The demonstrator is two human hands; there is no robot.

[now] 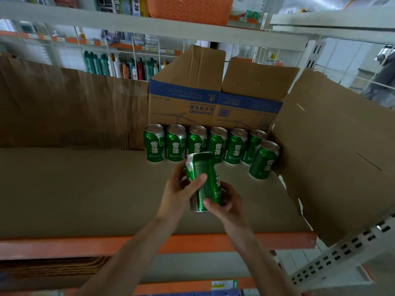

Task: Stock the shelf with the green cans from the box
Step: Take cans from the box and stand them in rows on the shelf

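A green can (205, 169) is held tilted above the shelf, just in front of the row. My left hand (181, 189) grips its upper part, thumb across the side. My right hand (224, 205) grips its lower end from the right. Several green cans (196, 143) stand upright in a row on the cardboard-lined shelf (85, 189), against an opened cardboard box (209, 107) with blue print. One more can (264, 160) stands in front of the row's right end. The inside of that box is hidden.
Brown cardboard (64, 107) lines the shelf's back, and a torn sheet (337, 159) stands on the right. The shelf has an orange front edge (192, 242). An upper shelf beam (149, 26) with an orange basket (190, 9) hangs overhead. Bottles (119, 67) fill a far aisle.
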